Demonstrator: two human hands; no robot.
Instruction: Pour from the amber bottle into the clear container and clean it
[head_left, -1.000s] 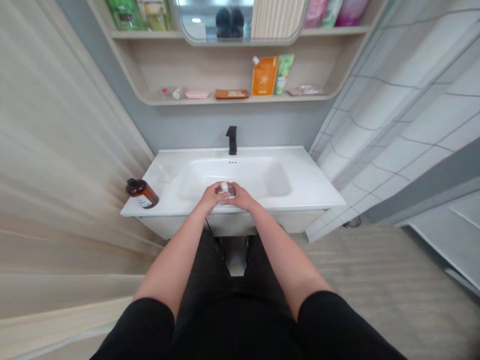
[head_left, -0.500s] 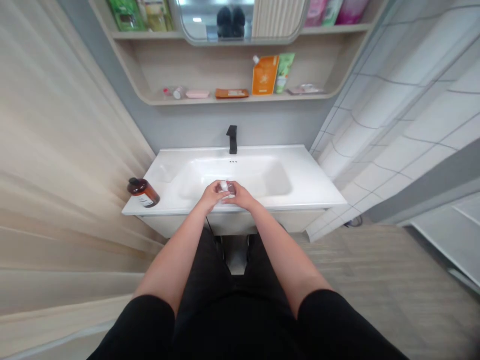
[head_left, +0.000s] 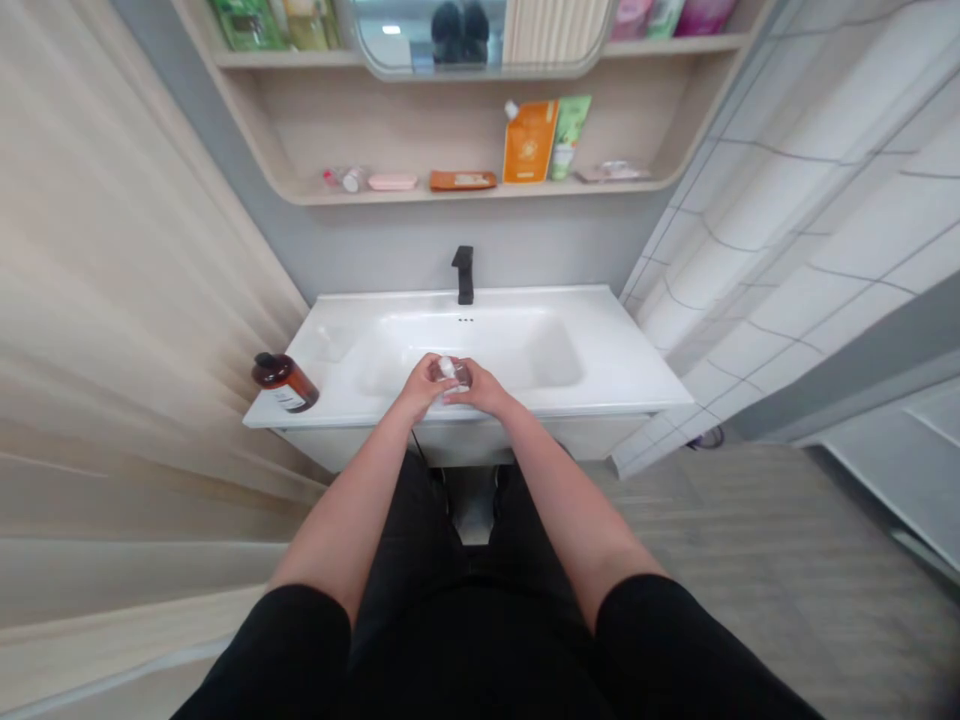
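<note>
A small clear bottle with a white top (head_left: pixel 448 367) is held between both hands, above the front edge of the white sink basin (head_left: pixel 551 350). My left hand (head_left: pixel 420 387) wraps around its left side, fingers curled. From the right, my right hand (head_left: pixel 481 388) closes on the same bottle with thumb and fingers. The fingers cover much of its body, and its label, if any, cannot be read. Behind the hands, a black faucet (head_left: pixel 464 275) rises at the back of the basin.
A brown bottle with a dark cap (head_left: pixel 285 382) stands at the counter's left front corner. On the shelf (head_left: pixel 420 198) above are an orange pouch (head_left: pixel 530 142), a green tube (head_left: pixel 571 138) and a pink bar (head_left: pixel 392 182). A beige curtain (head_left: pixel 150 300) hangs at left.
Both hands keep their hold on the small bottle, its white top shifting very slightly up and left. The whole scene sits a little higher in view.
</note>
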